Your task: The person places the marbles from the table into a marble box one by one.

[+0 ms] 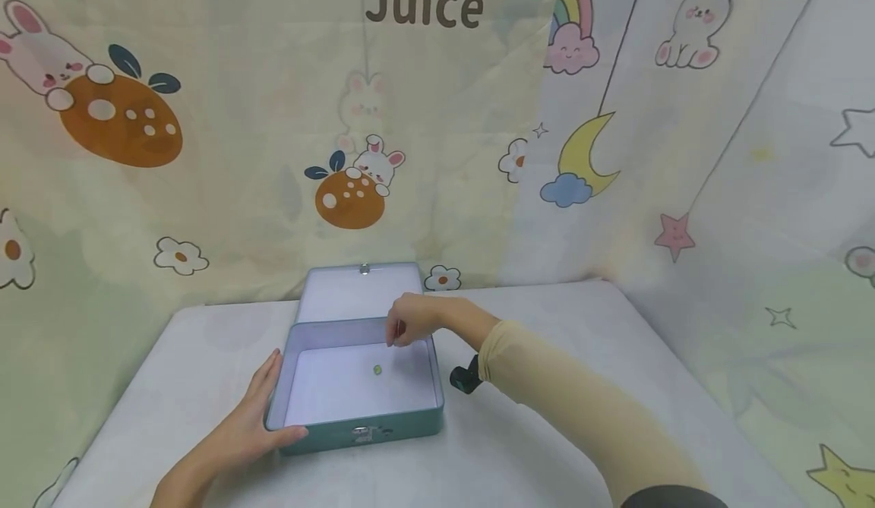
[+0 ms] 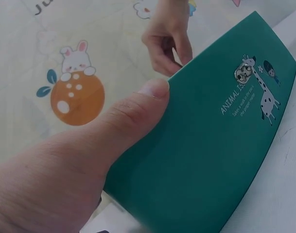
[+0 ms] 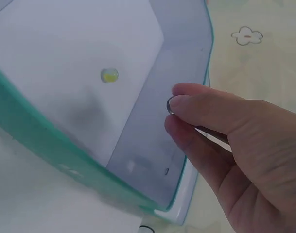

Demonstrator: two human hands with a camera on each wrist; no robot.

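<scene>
A green metal box stands with its lid raised at the back. The left hand holds the box's left side, its thumb on the front wall near the corner. Inside, a small clear piece with yellow-green in it lies on the white bottom, also visible in the right wrist view. Over the box's back right part, the right hand pinches a small clear, rounded piece between thumb and fingertips, partly hidden by them.
The box stands on a white-covered table. A black object shows beside the right sleeve, right of the box. A patterned cloth hangs behind the table and along its sides.
</scene>
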